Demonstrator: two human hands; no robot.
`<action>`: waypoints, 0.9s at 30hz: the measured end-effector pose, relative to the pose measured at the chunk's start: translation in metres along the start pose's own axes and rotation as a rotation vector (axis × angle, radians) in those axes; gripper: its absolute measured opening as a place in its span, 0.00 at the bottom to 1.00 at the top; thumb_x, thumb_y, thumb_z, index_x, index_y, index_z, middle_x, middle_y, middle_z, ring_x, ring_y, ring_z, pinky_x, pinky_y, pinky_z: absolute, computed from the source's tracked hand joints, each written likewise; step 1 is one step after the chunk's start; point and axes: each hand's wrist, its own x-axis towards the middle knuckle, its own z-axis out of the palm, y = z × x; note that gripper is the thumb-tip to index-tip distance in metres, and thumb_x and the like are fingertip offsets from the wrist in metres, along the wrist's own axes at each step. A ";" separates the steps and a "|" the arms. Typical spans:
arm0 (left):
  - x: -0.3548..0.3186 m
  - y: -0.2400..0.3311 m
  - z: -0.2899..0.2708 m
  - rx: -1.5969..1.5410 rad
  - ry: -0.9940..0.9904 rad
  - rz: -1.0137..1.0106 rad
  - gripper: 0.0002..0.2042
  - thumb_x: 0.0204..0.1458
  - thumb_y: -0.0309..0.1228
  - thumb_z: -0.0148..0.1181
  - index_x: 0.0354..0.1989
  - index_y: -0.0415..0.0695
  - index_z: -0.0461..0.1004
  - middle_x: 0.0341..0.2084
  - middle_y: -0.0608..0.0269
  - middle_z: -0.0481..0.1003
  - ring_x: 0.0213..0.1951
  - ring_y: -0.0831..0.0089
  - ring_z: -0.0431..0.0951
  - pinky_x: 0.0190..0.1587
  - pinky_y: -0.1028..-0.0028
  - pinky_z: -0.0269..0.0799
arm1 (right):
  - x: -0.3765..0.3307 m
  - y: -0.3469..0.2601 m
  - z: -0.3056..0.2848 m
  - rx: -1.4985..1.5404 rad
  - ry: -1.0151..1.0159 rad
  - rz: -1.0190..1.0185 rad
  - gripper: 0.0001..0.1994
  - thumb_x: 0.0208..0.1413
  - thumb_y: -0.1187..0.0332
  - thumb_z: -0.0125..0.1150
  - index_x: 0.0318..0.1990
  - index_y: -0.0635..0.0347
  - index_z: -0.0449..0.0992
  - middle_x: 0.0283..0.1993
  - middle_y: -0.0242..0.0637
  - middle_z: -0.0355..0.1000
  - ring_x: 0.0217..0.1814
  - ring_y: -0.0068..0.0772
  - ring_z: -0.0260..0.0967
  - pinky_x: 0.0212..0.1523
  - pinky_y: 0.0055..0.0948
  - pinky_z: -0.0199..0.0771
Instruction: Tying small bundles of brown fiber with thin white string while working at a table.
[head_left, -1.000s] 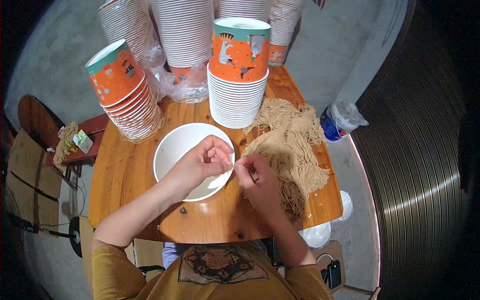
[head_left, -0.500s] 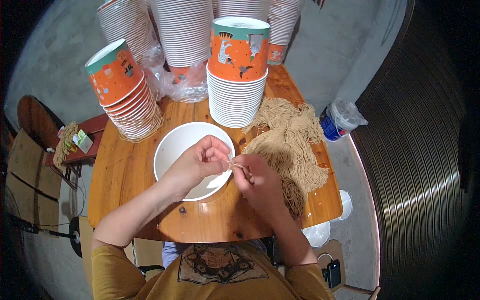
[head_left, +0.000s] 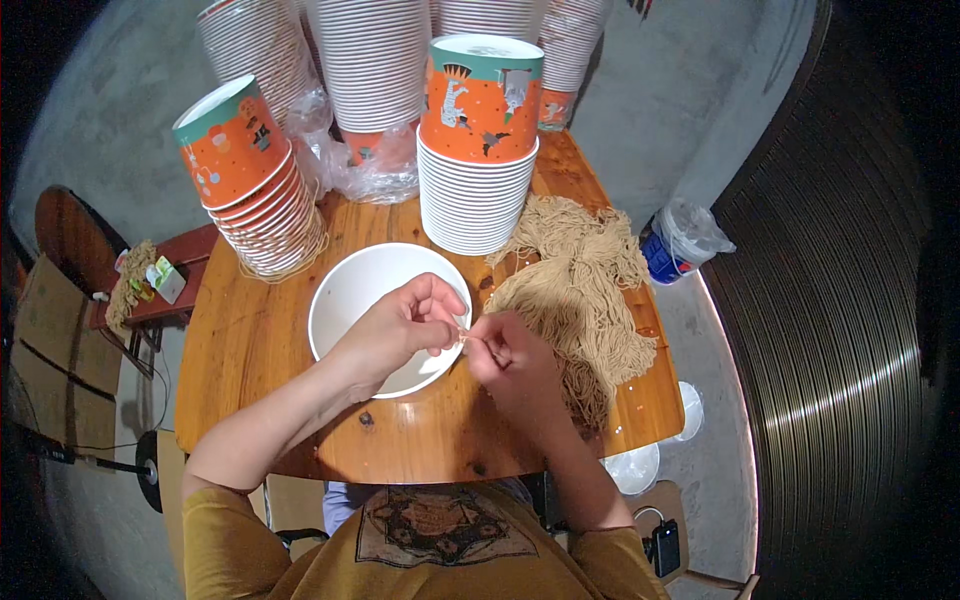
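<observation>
Standing at left on the worktop (head_left: 245, 400), an orange tub stack (head_left: 240, 150) precedes the white bowl (head_left: 350, 290). Near its right rim, the left hand (head_left: 412, 322) and right hand (head_left: 512, 362) together pinch a thin strand (head_left: 464, 337); beige yarn (head_left: 575, 295) lies rightward.

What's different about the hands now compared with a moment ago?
Very little: the right hand's fingers have shifted slightly around the thin strand. No hold was visibly taken or lost. The left hand, bowl, yarn and front stack stayed put.
</observation>
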 end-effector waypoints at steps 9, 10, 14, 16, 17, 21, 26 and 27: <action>-0.001 -0.003 0.000 0.025 -0.012 -0.011 0.11 0.48 0.19 0.57 0.40 0.42 0.68 0.31 0.68 0.71 0.33 0.81 0.71 0.40 0.80 0.67 | 0.004 0.000 -0.003 0.526 -0.143 0.291 0.04 0.58 0.70 0.53 0.37 0.58 0.67 0.29 0.29 0.71 0.28 0.17 0.68 0.31 0.21 0.70; -0.003 -0.003 0.001 0.101 -0.016 0.010 0.11 0.49 0.20 0.57 0.41 0.42 0.67 0.32 0.68 0.71 0.34 0.81 0.71 0.41 0.80 0.67 | 0.004 -0.001 -0.003 0.533 -0.146 0.302 0.04 0.59 0.70 0.53 0.38 0.58 0.67 0.28 0.29 0.71 0.28 0.18 0.68 0.31 0.21 0.70; -0.006 -0.001 0.004 0.196 -0.044 0.009 0.11 0.53 0.23 0.57 0.43 0.42 0.66 0.33 0.70 0.69 0.37 0.82 0.69 0.44 0.80 0.66 | 0.003 0.001 0.000 0.519 -0.143 0.328 0.04 0.59 0.69 0.52 0.38 0.58 0.67 0.28 0.30 0.71 0.26 0.19 0.68 0.30 0.21 0.70; -0.006 -0.001 0.005 0.254 -0.039 0.024 0.10 0.53 0.23 0.57 0.43 0.42 0.66 0.33 0.70 0.68 0.36 0.82 0.69 0.43 0.80 0.66 | 0.003 -0.002 0.002 0.515 -0.118 0.341 0.05 0.60 0.68 0.51 0.39 0.58 0.66 0.27 0.31 0.71 0.25 0.19 0.69 0.27 0.21 0.70; -0.007 -0.001 0.005 0.312 -0.030 0.041 0.10 0.53 0.24 0.57 0.43 0.41 0.65 0.32 0.70 0.68 0.36 0.82 0.68 0.43 0.80 0.66 | 0.002 -0.002 0.004 0.517 -0.120 0.340 0.05 0.60 0.68 0.51 0.39 0.58 0.66 0.27 0.31 0.71 0.25 0.19 0.69 0.27 0.21 0.70; -0.010 -0.001 0.008 0.517 -0.010 0.063 0.09 0.54 0.24 0.56 0.42 0.40 0.66 0.31 0.70 0.68 0.35 0.83 0.68 0.39 0.78 0.67 | 0.000 0.003 0.008 0.496 -0.093 0.242 0.05 0.61 0.68 0.49 0.39 0.58 0.66 0.28 0.31 0.70 0.27 0.19 0.70 0.24 0.20 0.69; -0.016 0.003 0.014 0.875 0.128 0.298 0.07 0.51 0.25 0.54 0.37 0.38 0.67 0.31 0.53 0.69 0.32 0.60 0.73 0.37 0.67 0.69 | -0.003 0.006 0.008 0.498 -0.120 0.251 0.02 0.61 0.74 0.48 0.39 0.61 0.63 0.29 0.32 0.69 0.29 0.19 0.70 0.29 0.18 0.69; -0.017 0.004 0.014 0.875 0.125 0.297 0.07 0.51 0.25 0.54 0.37 0.38 0.67 0.31 0.53 0.69 0.32 0.60 0.73 0.37 0.67 0.69 | -0.004 0.012 0.009 0.474 -0.128 0.173 0.04 0.61 0.71 0.47 0.39 0.60 0.63 0.30 0.33 0.70 0.29 0.20 0.70 0.26 0.20 0.70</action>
